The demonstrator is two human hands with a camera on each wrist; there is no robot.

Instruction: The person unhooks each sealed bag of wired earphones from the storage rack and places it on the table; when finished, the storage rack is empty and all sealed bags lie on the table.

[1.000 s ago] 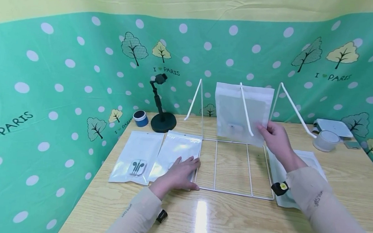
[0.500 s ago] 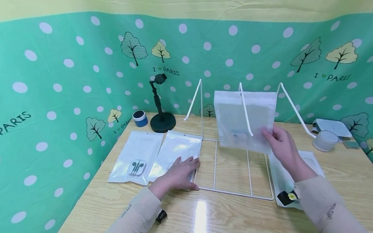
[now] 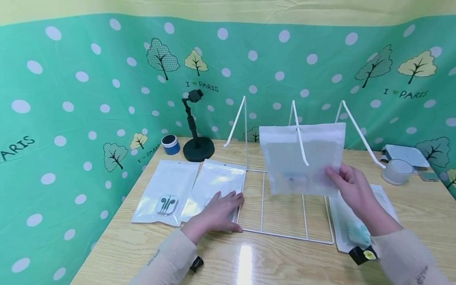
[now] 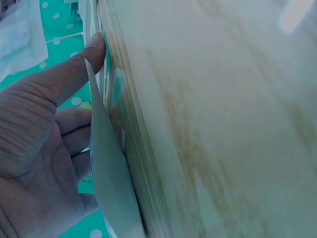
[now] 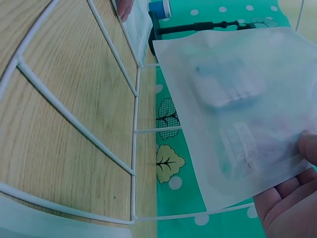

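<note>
My right hand pinches the right edge of a white translucent zip bag between thumb and fingers. The middle prong of a white wire rack passes through the bag's top and shows in front of it. Seen from the right wrist, a pale boxy item and a printed label show through the bag. My left hand lies with spread fingers over the lower part of a flat zip bag and the rack's left base wire; whatever is under the palm is hidden.
Farther left lies a zip bag with earphones in a case. Another bag lies right of the rack, partly under my right arm. A black stand, blue jar and white round container stand at the back.
My right hand has drawn the held bag down and toward me along the middle prong, and slightly right. The bag is now more tilted. My left hand stays put.
</note>
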